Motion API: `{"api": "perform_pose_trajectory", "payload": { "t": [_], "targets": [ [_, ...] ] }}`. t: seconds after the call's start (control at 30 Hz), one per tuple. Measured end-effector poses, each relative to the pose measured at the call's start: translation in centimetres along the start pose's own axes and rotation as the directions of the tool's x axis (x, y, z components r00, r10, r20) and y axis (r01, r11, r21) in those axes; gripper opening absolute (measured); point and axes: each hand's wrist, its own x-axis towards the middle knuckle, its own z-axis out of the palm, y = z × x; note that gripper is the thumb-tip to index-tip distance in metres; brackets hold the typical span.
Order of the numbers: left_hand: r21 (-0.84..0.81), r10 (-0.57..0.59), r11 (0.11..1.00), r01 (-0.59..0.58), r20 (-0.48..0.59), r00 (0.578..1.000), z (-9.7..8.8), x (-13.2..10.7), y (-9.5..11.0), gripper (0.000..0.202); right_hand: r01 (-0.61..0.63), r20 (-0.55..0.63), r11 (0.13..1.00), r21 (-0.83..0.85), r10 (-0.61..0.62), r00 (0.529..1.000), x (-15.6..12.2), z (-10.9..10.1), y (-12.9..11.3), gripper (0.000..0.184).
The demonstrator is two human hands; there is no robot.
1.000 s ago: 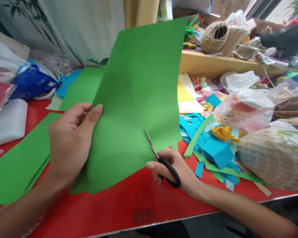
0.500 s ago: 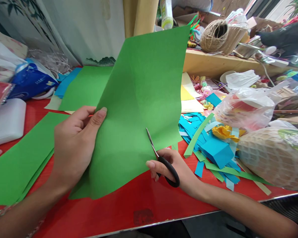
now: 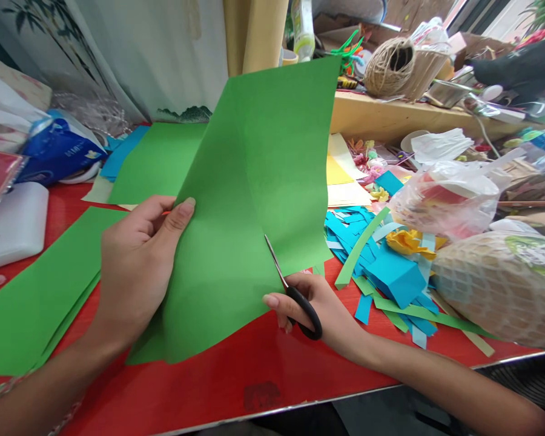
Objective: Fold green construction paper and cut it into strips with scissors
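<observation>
A large sheet of green paper [image 3: 236,200] stands tilted above the red table, curving along its lower edge. My left hand [image 3: 140,260] pinches its left edge between thumb and fingers. In my right hand [image 3: 318,309] is a pair of scissors [image 3: 302,306] with black handles, the thumb and fingers in the loops. One blade lies over the front of the sheet, pointing up and left, at the end of a cut from the lower right edge; the other blade is hidden behind the paper.
Green sheets [image 3: 40,297] lie at the left, with another green sheet [image 3: 158,163] behind. Blue and green paper scraps [image 3: 390,272] are heaped at the right beside a net-wrapped bundle [image 3: 499,284]. A wooden shelf [image 3: 390,112] carries a twine roll [image 3: 390,66] and clutter.
The scissors and my right hand have shifted slightly left. The sheet's upper right corner has moved a little left and down. My left hand keeps its grip.
</observation>
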Motion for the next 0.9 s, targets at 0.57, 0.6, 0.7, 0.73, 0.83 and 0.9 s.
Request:
{"api": "perform_pose_trajectory", "payload": {
  "t": [0.57,0.6,0.7,0.73,0.83,0.9],
  "targets": [
    [-0.048,-0.033,0.998,0.038,0.098,0.995,0.16,-0.26,0.12,0.021,0.008,-0.008,1.000,0.022,-0.008,1.000,0.03,-0.17,0.22,0.036],
    [-0.050,-0.036,0.998,0.041,0.108,0.994,0.18,-0.34,0.16,0.021,0.014,-0.013,1.000,0.015,-0.014,1.000,0.08,-0.21,0.23,0.035],
    [-0.045,-0.038,0.998,0.044,0.118,0.992,0.29,-0.56,0.22,0.020,0.036,-0.018,0.999,-0.021,-0.036,0.999,0.19,-0.33,0.24,0.035],
    [-0.052,-0.038,0.998,0.045,0.121,0.992,0.33,-0.63,0.22,0.019,0.040,-0.021,0.999,-0.030,-0.041,0.999,0.21,-0.35,0.23,0.035],
    [-0.092,-0.048,0.994,0.061,0.135,0.990,0.43,-0.78,0.20,0.018,0.051,-0.035,0.997,-0.057,-0.053,0.998,0.23,-0.39,0.21,0.038],
    [-0.110,-0.055,0.991,0.071,0.137,0.989,0.48,-0.79,0.18,0.018,0.056,-0.042,0.996,-0.075,-0.060,0.997,0.23,-0.38,0.26,0.039]
  ]
}}
